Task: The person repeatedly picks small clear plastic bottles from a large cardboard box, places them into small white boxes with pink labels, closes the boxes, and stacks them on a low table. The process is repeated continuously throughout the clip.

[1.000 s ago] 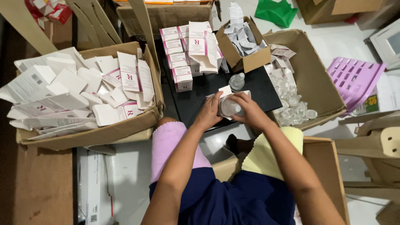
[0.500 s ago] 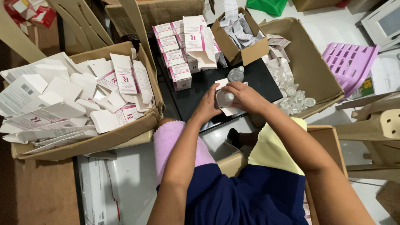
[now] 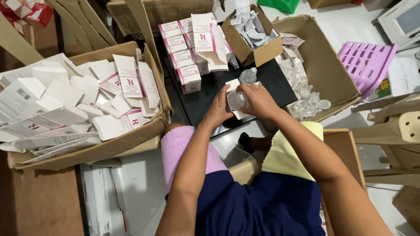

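Navy cloth covers the person's lap nearest the camera, with a pink towel [image 3: 181, 150] over one knee and a yellow towel [image 3: 288, 155] over the other. Beyond them, above the near edge of the black desk [image 3: 214, 94], both hands meet. The left hand [image 3: 217, 110] has its fingers closed on a small white folded carton [image 3: 236, 112]; the right hand [image 3: 258, 101] has its fingers wrapped around a small clear plastic bottle [image 3: 238, 99], held against that carton. Such a bottle looks light, smooth and likely slippery, so its body seems the safest hold; the thin carton would crease if squeezed, and its edges suit it better.

Left of the desk, a large brown cardboard box [image 3: 109, 146] holds flat white carton blanks with pink panels. Farther on, 1 spare clear bottle [image 3: 248, 76] stands upright on the desk. Behind it sit stacked pink-and-white cartons [image 3: 183, 57], a small brown box of folded grey-white leaflets [image 3: 251, 37], and, rightward, a wide brown box [image 3: 332, 74] of loose clear bottles.
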